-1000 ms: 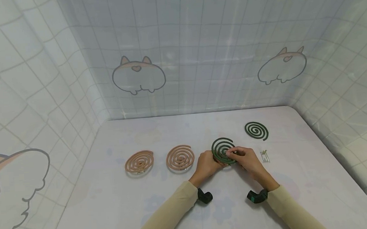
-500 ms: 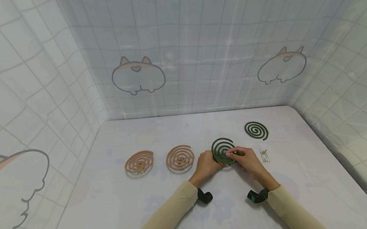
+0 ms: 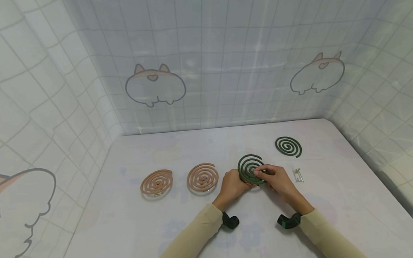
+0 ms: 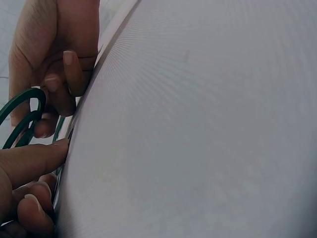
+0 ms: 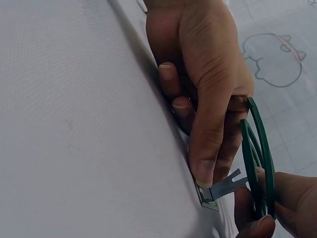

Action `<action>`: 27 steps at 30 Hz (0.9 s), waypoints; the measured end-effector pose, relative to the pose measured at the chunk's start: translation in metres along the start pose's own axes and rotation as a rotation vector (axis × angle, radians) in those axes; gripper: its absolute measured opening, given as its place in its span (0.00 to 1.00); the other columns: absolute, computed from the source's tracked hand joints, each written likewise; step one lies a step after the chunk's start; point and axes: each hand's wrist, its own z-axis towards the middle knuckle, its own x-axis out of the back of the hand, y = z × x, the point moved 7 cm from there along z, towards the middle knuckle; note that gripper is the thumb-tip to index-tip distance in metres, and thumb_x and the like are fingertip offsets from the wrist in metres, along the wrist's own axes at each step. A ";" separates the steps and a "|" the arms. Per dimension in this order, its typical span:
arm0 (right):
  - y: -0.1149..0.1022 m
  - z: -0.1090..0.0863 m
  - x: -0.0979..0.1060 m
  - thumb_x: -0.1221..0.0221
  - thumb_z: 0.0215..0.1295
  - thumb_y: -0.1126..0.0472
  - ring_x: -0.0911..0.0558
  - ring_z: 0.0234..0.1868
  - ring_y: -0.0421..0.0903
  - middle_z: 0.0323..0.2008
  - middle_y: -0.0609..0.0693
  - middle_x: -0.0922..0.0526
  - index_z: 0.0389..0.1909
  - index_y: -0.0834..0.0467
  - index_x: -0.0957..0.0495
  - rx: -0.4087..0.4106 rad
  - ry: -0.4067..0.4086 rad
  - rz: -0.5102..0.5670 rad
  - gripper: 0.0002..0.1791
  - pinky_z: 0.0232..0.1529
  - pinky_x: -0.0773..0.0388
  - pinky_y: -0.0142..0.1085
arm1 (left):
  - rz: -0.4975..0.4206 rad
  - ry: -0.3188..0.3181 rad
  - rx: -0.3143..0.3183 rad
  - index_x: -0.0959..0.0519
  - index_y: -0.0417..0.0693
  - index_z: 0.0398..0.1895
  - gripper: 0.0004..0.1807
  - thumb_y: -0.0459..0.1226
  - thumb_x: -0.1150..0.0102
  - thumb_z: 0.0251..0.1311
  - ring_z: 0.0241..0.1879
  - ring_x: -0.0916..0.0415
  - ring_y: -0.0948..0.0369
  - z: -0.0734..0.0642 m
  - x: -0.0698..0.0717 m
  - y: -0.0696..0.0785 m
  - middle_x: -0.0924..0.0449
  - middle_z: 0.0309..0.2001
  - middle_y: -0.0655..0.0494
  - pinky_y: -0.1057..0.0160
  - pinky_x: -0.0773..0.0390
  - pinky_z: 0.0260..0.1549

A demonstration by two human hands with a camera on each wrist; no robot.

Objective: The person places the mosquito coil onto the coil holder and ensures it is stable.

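Note:
In the head view my right hand point(image 3: 279, 180) pinches a green mosquito coil point(image 3: 246, 177) near its centre, tilted above the table. My left hand point(image 3: 232, 184) is under the coil's left side. The right wrist view shows a thin metal coil stand point(image 5: 227, 188) beneath, with a forked upright pointing at the coil's middle. There my left thumb point(image 5: 205, 171) holds the stand's base down on the table, with the other fingers curled behind. Whether the fork's tip touches the coil is hidden by my right fingertips.
Two brown coils point(image 3: 156, 182) point(image 3: 202, 177) sit raised on stands to the left. Another green coil point(image 3: 288, 147) lies flat at the back right, with a loose metal stand point(image 3: 297, 175) in front of it. White patterned walls point(image 3: 223, 64) enclose the white table point(image 3: 128, 238).
Hardly anything differs. The held green coil and my right hand have shifted very slightly; my left hand keeps its place.

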 end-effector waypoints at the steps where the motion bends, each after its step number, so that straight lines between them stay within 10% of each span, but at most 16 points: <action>1: 0.000 0.000 0.000 0.29 0.64 0.48 0.34 0.18 0.42 0.31 0.49 0.19 0.49 0.54 0.14 -0.001 0.002 0.001 0.18 0.19 0.35 0.32 | 0.000 0.000 0.002 0.17 0.46 0.28 0.16 0.42 0.17 0.47 0.20 0.30 0.68 0.000 0.000 0.000 0.21 0.21 0.63 0.68 0.28 0.24; 27: 0.002 0.000 0.003 0.30 0.66 0.51 0.34 0.18 0.42 0.26 0.51 0.24 0.47 0.55 0.14 0.020 -0.008 -0.031 0.14 0.18 0.34 0.32 | 0.004 0.005 -0.014 0.15 0.47 0.29 0.15 0.43 0.17 0.47 0.23 0.28 0.69 0.002 -0.001 -0.001 0.18 0.24 0.62 0.68 0.26 0.26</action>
